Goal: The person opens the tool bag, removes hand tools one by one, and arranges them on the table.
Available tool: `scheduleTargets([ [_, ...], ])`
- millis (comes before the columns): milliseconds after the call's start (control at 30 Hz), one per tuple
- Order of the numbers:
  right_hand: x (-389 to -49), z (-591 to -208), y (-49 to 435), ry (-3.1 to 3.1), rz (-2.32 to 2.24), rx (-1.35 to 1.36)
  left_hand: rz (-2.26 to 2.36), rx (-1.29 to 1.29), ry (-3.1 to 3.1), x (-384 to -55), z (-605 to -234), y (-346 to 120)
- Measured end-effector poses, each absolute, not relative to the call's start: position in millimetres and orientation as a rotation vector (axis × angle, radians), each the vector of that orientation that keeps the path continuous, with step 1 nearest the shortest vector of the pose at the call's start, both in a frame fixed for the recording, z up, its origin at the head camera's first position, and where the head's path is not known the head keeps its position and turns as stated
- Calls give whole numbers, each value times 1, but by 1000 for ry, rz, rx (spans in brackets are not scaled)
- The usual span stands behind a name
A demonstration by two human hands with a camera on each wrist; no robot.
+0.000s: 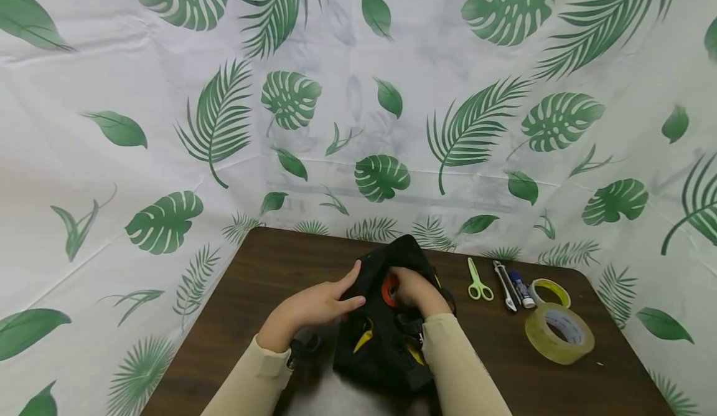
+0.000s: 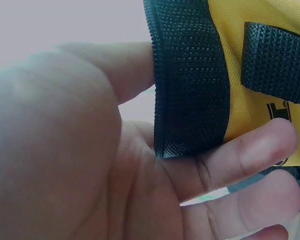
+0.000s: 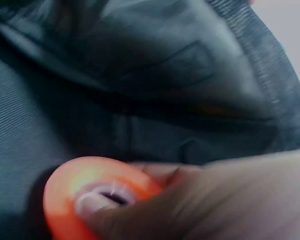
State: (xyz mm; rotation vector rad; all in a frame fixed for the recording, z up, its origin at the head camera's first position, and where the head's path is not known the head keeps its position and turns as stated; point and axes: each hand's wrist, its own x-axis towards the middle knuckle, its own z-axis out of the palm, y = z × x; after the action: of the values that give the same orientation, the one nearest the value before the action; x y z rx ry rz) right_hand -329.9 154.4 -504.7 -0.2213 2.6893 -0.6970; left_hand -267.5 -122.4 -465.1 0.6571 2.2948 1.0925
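Observation:
A black tool bag (image 1: 381, 366) with yellow panels stands on the table in front of me, its mouth spread. My left hand (image 1: 313, 307) grips the rim; in the left wrist view the black edge band (image 2: 190, 75) runs between its fingers, two of which lie over the yellow side. My right hand (image 1: 417, 291) is in the bag's mouth and pinches an orange roll of tape (image 3: 65, 200). Its thumb lies at the roll's centre hole, while the other fingers are mostly hidden behind the roll. Around the roll shows the dark lining (image 3: 160, 65).
Right of the bag lie green scissors (image 1: 477, 282), a utility knife (image 1: 506, 286), a blue-and-white glue stick (image 1: 522, 290), a small roll of tape (image 1: 566, 290) and a large clear tape roll (image 1: 540, 339). A leaf-print cloth (image 1: 336, 142) hangs behind the dark table (image 1: 280, 260).

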Motion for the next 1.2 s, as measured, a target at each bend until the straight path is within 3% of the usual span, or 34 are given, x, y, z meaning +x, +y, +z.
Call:
scheduleTargets([
  [700,-272,-418,185,2658,-1527,-320,1095,658,2297,-267,-465,-121],
  [900,-253,-419,205,2731,-1795,-251,1094,672,2297,-267,-463,-120],
  [1200,-216,-468,240,2595,-2545,297,1093,675,2294,-264,-464,-118],
])
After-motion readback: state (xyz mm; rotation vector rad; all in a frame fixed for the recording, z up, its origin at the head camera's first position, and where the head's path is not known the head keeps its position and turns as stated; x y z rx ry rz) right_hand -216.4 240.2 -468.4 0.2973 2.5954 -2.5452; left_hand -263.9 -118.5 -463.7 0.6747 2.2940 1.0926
